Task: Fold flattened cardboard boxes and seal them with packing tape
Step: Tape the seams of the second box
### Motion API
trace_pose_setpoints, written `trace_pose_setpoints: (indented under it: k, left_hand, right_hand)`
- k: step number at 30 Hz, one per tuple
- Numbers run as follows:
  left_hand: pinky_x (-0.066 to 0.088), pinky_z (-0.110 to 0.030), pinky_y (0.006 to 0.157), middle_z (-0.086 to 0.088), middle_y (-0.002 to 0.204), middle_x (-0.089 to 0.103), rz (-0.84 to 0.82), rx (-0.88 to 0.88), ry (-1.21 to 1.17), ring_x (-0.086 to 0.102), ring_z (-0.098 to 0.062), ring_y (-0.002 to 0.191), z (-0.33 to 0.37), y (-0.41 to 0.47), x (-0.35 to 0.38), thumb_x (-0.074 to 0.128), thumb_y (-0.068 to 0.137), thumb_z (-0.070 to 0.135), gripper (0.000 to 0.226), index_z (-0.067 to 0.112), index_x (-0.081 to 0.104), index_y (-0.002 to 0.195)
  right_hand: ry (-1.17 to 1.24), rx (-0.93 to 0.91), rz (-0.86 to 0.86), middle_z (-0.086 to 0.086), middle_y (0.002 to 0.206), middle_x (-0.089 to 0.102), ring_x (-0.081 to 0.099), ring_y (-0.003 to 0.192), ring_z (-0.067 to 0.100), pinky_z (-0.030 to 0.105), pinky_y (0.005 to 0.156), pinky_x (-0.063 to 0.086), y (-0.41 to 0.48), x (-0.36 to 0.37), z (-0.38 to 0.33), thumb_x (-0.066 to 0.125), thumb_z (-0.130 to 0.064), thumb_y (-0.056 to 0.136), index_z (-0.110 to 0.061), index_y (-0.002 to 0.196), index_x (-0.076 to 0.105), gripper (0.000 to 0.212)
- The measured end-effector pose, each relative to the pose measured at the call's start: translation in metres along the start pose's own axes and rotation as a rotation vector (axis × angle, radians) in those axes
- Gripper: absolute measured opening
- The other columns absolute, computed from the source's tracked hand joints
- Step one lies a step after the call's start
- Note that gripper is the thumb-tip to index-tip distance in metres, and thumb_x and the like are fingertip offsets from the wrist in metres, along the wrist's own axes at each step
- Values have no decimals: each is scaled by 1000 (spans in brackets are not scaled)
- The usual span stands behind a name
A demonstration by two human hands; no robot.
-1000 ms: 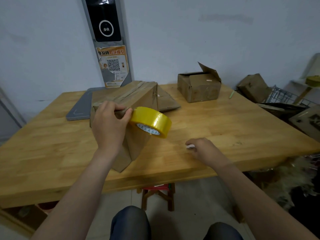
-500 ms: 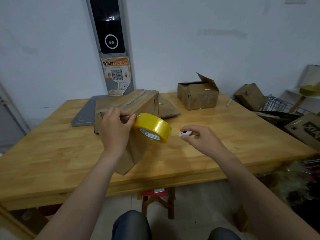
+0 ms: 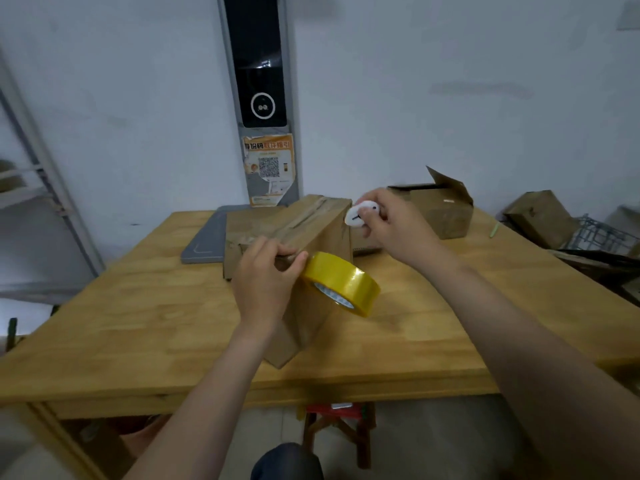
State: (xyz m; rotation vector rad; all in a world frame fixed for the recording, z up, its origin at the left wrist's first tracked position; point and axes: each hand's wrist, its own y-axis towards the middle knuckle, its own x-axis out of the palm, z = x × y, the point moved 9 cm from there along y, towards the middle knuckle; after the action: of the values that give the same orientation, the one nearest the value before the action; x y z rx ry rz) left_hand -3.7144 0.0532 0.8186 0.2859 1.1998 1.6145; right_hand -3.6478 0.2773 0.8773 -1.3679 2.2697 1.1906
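**Tape Pinned, Cutter Poised Over a Folded Box**

At centre frame, a person's left hand (image 3: 265, 282) curls its fingers and thumb at the yellow packing tape roll (image 3: 341, 282). It pinches the roll against the near top edge of a folded cardboard box (image 3: 304, 223) standing on the wooden worktop (image 3: 138, 323). Just right of the box's far corner, the right hand (image 3: 398, 226) pinches a small white tool (image 3: 360, 214) between thumb and fingertips. The tool is probably a tape cutter.

The step in hand appears to be severing the strip. Done well, the left hand holds the tape taut and flat on the box. The tool then meets the stretch between roll and cardboard, cutting close to the edge so no loose tail curls back on itself.

Whether a strip runs along the top seam is hard to make out, as the surface there is blurred. No blade shows on the tool, and the back of the left hand hides the exact point of grip. A second box (image 3: 446, 213), its flap raised, sits behind the right hand at upper right, partly covered by it.
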Motion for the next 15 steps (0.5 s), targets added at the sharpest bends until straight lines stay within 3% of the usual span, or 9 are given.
trace_pose_setpoints:
  k: [2,6,8,12,15]
  left_hand:
    - [45,-25,58,11,88,67,31,33,-7,64,-8,83,-5,-3,-8,84,82,36,21,22,69,80]
    - [57,-37,72,2,91,70,107,147,-137,70,-12,100,-11,-19,-21,84,84,27,22,12,67,79]
    - [58,-38,81,-2,89,70,85,233,-242,70,-14,105,-4,-24,-20,86,82,19,23,8,66,77]
    - [55,-44,96,-8,90,72,-158,379,-526,70,-18,107,17,-16,3,90,75,11,23,2,69,75]
    - [54,-33,96,-5,94,72,-309,281,-633,69,-14,110,9,1,23,90,75,10,20,4,71,78]
  right_hand:
    - [25,-55,-12,-13,85,69,66,72,-7,14,65,45,19,13,-23,52,-22,104,-24,109,59,9]
    - [-38,-92,-56,-14,95,70,66,83,-3,30,78,52,41,45,-48,50,-30,103,-29,110,57,10]
    - [-28,-102,-103,-13,97,70,65,81,-4,30,77,51,45,62,-57,50,-29,104,-27,111,57,10]
    - [-22,-62,-170,-10,84,75,72,78,4,42,86,56,44,80,-49,54,-30,101,-35,98,57,6]
    - [-83,-14,-138,-11,89,71,70,89,8,34,83,53,41,72,-31,55,-30,101,-31,101,59,4]
